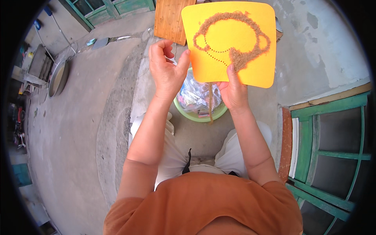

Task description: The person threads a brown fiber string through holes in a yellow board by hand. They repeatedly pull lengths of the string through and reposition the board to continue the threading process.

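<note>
My right hand [235, 91] grips the bottom edge of a yellow sheet [229, 35], its thumb on the front face. Fuzzy brown yarn [241, 60] forms a rounded outline with two ear-like loops on the sheet, and fills a patch just above my thumb. Rows of small dots or holes run across the lower left of the design. My left hand [169, 64] is raised beside the sheet's left edge, fingers curled and thumb apart; whether it pinches a thin thread or needle cannot be made out. A brown yarn strand [210, 102] hangs below the sheet.
Below the sheet, a green basin [194, 117] on the concrete holds clear plastic bags [195, 94]. A wooden board [169, 22] stands behind. Green-framed windows [337, 152] are at the right; a large metal pan [58, 77] leans at the far left.
</note>
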Tool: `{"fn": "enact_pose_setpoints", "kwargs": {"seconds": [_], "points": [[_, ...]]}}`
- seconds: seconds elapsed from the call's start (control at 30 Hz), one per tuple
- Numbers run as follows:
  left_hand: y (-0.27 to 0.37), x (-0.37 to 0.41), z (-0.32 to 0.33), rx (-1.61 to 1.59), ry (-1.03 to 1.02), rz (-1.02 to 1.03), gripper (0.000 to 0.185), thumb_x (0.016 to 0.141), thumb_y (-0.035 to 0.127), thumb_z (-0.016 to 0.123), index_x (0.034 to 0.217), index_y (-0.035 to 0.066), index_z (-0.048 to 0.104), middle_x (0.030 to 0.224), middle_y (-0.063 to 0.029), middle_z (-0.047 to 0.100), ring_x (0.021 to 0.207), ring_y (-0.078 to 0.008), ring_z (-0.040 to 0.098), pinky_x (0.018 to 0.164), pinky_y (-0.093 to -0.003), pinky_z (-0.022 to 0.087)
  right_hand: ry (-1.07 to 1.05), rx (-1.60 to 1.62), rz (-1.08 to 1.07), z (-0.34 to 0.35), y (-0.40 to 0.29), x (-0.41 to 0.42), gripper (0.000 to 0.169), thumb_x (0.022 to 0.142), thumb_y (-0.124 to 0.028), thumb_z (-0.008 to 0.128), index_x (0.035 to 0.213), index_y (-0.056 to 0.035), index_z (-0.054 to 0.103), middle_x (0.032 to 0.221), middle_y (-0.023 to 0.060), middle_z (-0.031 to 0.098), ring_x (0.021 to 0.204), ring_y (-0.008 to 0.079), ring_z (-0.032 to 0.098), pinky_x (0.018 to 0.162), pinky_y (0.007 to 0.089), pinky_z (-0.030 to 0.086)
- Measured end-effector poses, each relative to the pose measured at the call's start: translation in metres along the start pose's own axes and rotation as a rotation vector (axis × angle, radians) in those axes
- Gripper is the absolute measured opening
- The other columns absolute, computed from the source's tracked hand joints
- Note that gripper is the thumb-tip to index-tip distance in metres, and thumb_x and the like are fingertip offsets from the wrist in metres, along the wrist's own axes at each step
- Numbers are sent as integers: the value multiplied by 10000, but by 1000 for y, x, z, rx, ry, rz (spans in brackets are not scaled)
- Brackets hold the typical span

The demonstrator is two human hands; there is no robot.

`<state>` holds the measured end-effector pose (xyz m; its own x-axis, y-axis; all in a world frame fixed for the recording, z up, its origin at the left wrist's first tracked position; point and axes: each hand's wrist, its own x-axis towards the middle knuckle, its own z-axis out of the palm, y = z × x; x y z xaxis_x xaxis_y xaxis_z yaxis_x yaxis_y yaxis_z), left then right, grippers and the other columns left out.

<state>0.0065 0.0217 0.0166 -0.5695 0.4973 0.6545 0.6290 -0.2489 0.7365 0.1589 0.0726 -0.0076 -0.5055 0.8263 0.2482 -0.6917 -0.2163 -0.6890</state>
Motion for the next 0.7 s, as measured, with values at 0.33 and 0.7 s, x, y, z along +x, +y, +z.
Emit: {"fn": "enact_pose_setpoints", "kwargs": {"seconds": [0.33, 0.7], "points": [[8, -8, 20, 166, -134, 113, 81, 723, 12, 632, 769, 7, 566, 708, -65, 544, 561, -146, 538, 504, -256, 424, 6, -217, -32, -2, 8, -10, 424, 949, -144, 381, 1342, -62, 245, 1325, 120, 360, 1202, 271, 412, 949, 465, 408], [5, -6, 15, -99, -202, 19, 46, 767, 4, 582, 752, 2, 539, 696, -25, 499, 568, -80, 475, 505, -215, 393, 115, 110, 105, 4, 9, -6, 424, 947, -181, 400, 1336, -80, 266, 1320, 121, 378, 1193, 280, 429, 957, 473, 406]]}}
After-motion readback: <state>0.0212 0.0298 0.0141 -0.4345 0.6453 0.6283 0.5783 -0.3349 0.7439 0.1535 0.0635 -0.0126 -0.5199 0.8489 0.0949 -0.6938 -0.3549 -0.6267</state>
